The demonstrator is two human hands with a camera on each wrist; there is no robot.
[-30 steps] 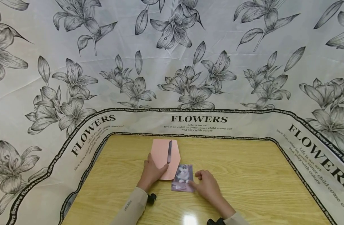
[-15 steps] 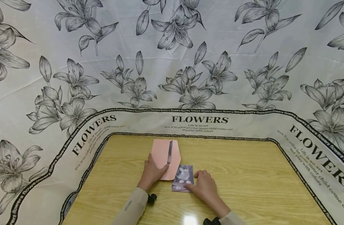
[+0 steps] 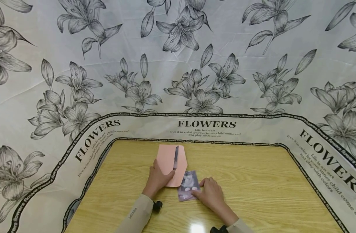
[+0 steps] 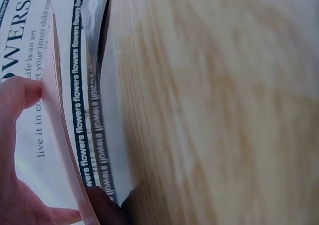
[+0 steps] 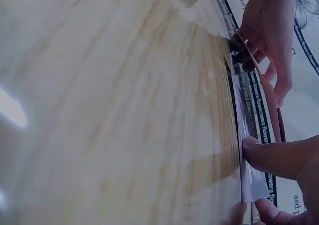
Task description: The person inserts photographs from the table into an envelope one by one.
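Note:
A pink envelope, its pointed flap side turned to the right, is held by my left hand. The thumb lies on its face and the other fingers are at its left edge. A narrow dark strip, perhaps part of a picture inside, shows at the envelope's opening. My right hand pinches the right edge of a photo card with a cat printed on it. In the right wrist view the thumb lies on the card's face. The card's upper left part meets the envelope's lower right edge, and the card is slightly turned.
A wood-grain table lies under both hands. Around its back and sides hangs a white cloth with printed flowers and lettering. Light glares off the table near the front.
The right hand's thumb has moved left onto the card and now pinches it. The card has turned slightly, its lower edge shifting nearer. The left hand and envelope stay put.

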